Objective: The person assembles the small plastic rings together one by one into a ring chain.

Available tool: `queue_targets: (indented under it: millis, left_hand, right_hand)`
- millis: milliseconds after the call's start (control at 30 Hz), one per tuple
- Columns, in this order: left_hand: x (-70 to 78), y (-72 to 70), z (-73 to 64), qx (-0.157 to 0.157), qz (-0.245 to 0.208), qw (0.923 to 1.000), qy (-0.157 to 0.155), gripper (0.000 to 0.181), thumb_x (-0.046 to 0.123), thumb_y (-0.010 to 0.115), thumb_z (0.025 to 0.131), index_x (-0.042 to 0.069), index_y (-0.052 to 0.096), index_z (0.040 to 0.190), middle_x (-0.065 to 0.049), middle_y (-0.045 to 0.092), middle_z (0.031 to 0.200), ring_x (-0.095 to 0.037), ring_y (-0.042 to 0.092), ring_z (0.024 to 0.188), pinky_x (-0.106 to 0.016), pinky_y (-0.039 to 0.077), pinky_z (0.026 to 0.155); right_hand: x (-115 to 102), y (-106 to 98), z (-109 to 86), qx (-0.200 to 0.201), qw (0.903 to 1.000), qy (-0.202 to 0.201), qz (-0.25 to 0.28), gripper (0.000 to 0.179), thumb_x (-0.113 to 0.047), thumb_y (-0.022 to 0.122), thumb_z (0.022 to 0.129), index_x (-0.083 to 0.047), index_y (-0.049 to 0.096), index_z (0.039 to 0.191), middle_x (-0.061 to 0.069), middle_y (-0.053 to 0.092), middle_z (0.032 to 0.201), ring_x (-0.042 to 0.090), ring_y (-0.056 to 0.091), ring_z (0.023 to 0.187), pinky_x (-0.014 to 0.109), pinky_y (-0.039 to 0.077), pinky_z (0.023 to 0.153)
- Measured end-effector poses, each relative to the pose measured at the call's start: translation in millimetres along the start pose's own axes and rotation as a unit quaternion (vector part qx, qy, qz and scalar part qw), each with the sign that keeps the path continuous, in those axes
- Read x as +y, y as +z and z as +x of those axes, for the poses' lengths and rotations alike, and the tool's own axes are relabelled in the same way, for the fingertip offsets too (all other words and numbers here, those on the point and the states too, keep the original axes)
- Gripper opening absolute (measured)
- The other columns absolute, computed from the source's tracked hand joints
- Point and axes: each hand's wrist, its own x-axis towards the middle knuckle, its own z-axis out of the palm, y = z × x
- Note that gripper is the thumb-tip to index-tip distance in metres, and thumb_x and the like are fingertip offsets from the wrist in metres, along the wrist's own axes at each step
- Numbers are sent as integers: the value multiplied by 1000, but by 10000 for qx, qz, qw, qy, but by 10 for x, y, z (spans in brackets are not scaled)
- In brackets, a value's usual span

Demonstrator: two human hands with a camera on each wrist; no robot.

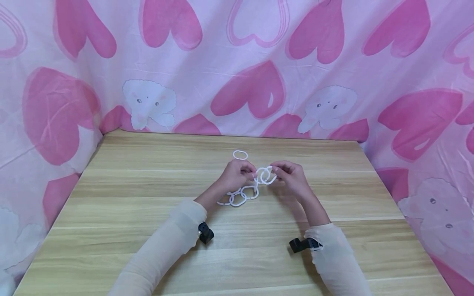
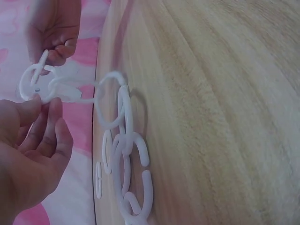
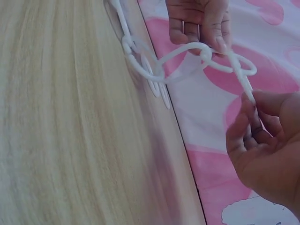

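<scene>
A chain (image 2: 128, 117) lies along the surface (image 1: 252, 259), its right end raised. Loose rings (image 1: 240, 159) lie behind it, a curtain (image 1: 200, 78) beyond.

At eight o'clock my left hand (image 2: 40, 152) is pinching a white link (image 2: 22, 86); at ten, my right hand (image 2: 54, 35) is holding another link (image 2: 39, 69). Joined links (image 2: 127, 117) are trailing toward seven o'clock along the wooden table (image 2: 215, 112).
</scene>
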Motion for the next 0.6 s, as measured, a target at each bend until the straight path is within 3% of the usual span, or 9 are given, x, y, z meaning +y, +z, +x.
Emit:
queue_targets:
  millis: [133, 400, 600]
  left_hand:
    - [-13, 9, -6, -265, 196, 9994, -63, 7, 3, 71, 92, -1, 74, 96, -15, 75, 91, -7, 64, 75, -16, 52, 71]
    - [-10, 20, -11, -731, 425, 9964, -67, 10, 2, 70, 92, -2, 74, 100, -16, 76, 96, -13, 68, 80, -18, 55, 74]
    - [-41, -109, 1, -677, 603, 9958, -83, 13, 7, 66, 95, 1, 75, 103, -13, 75, 97, -10, 64, 84, -19, 53, 78]
  right_hand:
    - [-17, -22, 1, 306, 9994, -95, 145, 30, -4, 59, 100, 18, 59, 121, -17, 65, 77, 0, 58, 73, 15, 55, 70]
    - [-5, -61, -22, 457, 9977, -340, 363, 31, -1, 61, 98, 20, 58, 120, -17, 67, 78, 0, 59, 70, 15, 57, 70]
    - [28, -96, -47, 415, 9977, -426, 330, 30, 1, 62, 98, 21, 58, 120, -17, 68, 80, -1, 60, 71, 14, 56, 70]
